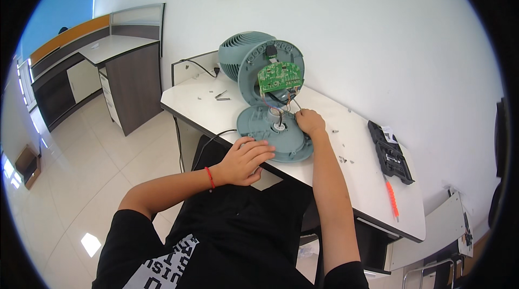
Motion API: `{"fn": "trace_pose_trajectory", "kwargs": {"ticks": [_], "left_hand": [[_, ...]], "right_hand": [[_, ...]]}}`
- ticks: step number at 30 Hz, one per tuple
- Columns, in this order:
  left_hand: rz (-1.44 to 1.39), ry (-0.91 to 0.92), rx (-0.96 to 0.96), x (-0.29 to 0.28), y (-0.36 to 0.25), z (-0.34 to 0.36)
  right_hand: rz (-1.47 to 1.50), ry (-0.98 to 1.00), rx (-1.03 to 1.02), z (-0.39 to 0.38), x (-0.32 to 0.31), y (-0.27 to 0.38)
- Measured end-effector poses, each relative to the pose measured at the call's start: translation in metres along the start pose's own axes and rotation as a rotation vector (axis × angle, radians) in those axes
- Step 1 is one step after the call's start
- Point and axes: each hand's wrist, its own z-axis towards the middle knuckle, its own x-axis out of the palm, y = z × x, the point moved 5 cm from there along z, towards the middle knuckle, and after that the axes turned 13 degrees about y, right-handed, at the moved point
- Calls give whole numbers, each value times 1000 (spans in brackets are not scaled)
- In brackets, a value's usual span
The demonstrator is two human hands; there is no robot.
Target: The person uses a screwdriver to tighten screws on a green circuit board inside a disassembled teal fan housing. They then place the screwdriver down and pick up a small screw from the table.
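A grey-green fan lies opened on the white desk. Its ribbed housing [246, 54] stands at the back, with the inside facing me. A green circuit board [279, 76] hangs in that opening, and thin wires run down from it to the flat round base [284, 143] in front. My left hand [246, 160] grips the base's near left rim, fingers on top and thumb lower down. Closed around a thin metal tool is my right hand [311, 123]; the shaft [295, 103] points up toward the lower edge of the housing. Its handle is hidden in my fist.
An open black bit case [390, 154] sits on the right, near an orange-handled tool [392, 200]. Small loose parts [343, 160] lie right of my forearm, and metal pieces [222, 97] lie left of the fan. A black cable [216, 136] crosses the desk's front edge.
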Motion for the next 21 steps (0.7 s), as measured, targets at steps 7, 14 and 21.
{"fn": "trace_pose_trajectory", "kwargs": {"ticks": [7, 14, 21], "left_hand": [[-6, 3, 1, 1, 1, 0], [-3, -4, 7, 0, 0, 0], [-2, -15, 9, -1, 0, 0]], "right_hand": [[-5, -2, 3, 2, 1, -2], [5, -5, -3, 1, 0, -2], [-5, -3, 8, 0, 0, -1]]}}
